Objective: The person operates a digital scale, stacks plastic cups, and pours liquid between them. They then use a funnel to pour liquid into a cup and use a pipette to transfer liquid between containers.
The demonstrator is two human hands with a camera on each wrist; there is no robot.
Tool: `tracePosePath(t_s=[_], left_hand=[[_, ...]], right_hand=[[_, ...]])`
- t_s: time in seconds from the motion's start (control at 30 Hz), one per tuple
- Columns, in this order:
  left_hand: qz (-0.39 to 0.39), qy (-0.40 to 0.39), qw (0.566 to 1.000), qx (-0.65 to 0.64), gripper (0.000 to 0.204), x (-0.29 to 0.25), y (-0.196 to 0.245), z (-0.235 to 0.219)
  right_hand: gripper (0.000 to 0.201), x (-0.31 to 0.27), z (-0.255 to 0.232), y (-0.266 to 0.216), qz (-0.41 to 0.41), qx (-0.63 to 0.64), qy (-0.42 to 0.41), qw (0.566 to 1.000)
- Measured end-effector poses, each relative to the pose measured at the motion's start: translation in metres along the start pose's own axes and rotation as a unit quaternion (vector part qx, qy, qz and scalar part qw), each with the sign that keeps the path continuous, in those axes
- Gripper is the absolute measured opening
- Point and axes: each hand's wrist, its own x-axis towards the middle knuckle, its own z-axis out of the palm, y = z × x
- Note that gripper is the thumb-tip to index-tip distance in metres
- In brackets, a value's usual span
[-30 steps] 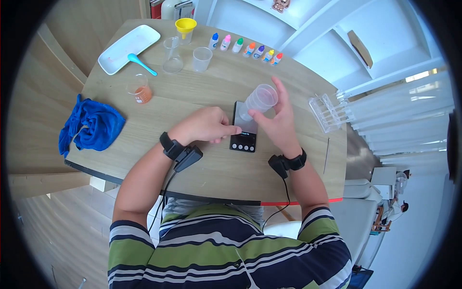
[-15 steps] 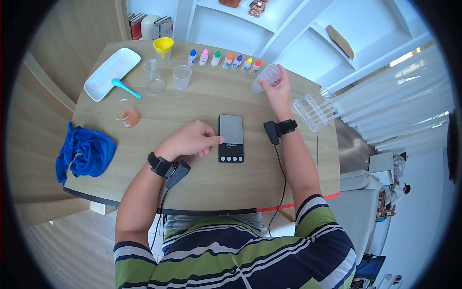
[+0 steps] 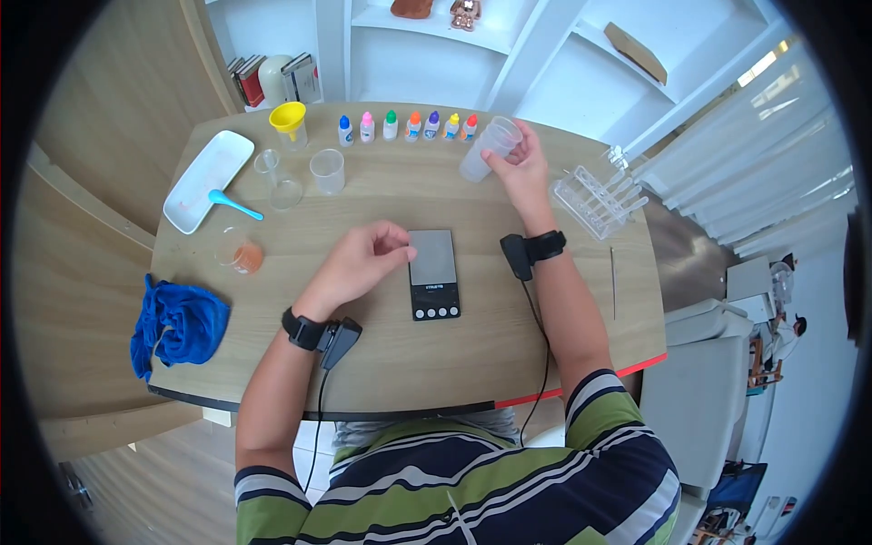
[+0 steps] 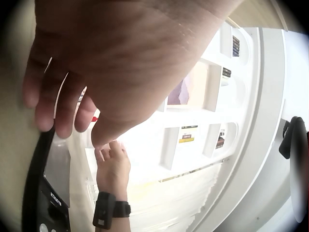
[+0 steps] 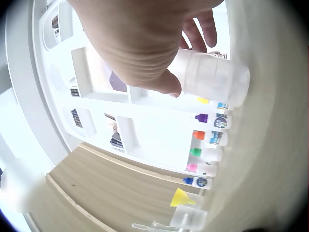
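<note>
Your right hand (image 3: 525, 174) grasps one stack of nested cups (image 3: 487, 153), thumb on one side and fingers around the other; the cups are clear, smooth, tapering plastic, too overlapped to count. The stack is at the far right of the table, tilted, between the row of bottles and the rack; you cannot tell whether its base touches the wood.

Your left hand (image 3: 363, 262) grips nothing, its fingers loosely bent, at the left edge of one flat, black, rectangular scale (image 3: 432, 275) with a grey plate and four round buttons.

Seven small bottles (image 3: 413, 128) stand in a row, capped blue, pink, green, orange, purple, yellow and red. Left of them are one yellow cone-shaped funnel (image 3: 288, 116) on a clear vessel, one single clear cup (image 3: 328, 173) and one see-through beaker (image 3: 240, 253) of orange liquid. One glossy white tray (image 3: 204, 177) carries one light-blue spoon (image 3: 234, 204) across its edge. One soft blue cloth (image 3: 182, 325) lies crumpled. To the right are one transparent rack (image 3: 599, 202) and one thin rod (image 3: 613, 283), all on one wood-grained table (image 3: 495, 350).
</note>
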Motion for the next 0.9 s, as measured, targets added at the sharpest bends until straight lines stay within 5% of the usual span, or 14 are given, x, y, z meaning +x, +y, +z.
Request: tracePosePath(t_s=[0.17,0.23,0.33,0.37,0.43,0.57,0.63,0.73,0.9], left_hand=[[0.026,0.074,0.992,0.103,0.052,0.024,0.023,0.013],[0.219,0.196,0.919,0.264,0.068,0.052,0.03,0.021],[0.277,0.233,0.897,0.254,0.068,0.087,0.025,0.027],[0.278,0.234,0.895,0.261,0.068,0.092,0.028,0.025],[0.125,0.146,0.955,0.225,0.064,0.097,0.033,0.024],[0.115,0.152,0.959,0.212,0.058,0.097,0.042,0.024],[0.126,0.155,0.944,0.262,0.054,0.097,0.05,0.018],[0.103,0.137,0.92,0.352,0.055,0.097,0.039,0.011],[0.096,0.151,0.944,0.276,0.059,0.107,0.009,0.005]], right_hand=[[0.083,-0.014,0.002,-0.032,0.053,0.124,-0.077,0.988],[0.084,-0.022,0.007,-0.046,0.067,0.149,-0.134,0.977],[0.085,-0.029,0.017,-0.043,0.067,0.156,-0.153,0.974],[0.085,-0.029,0.019,-0.044,0.063,0.162,-0.152,0.973],[0.084,-0.032,0.021,-0.047,0.061,0.137,-0.152,0.977],[0.083,-0.033,0.022,-0.049,0.047,0.088,-0.129,0.987],[0.079,-0.026,0.023,-0.051,-0.046,0.047,-0.093,0.993],[0.078,-0.015,0.01,-0.061,-0.082,0.131,-0.039,0.987],[0.083,-0.004,-0.003,-0.05,-0.065,0.138,0.008,0.988]])
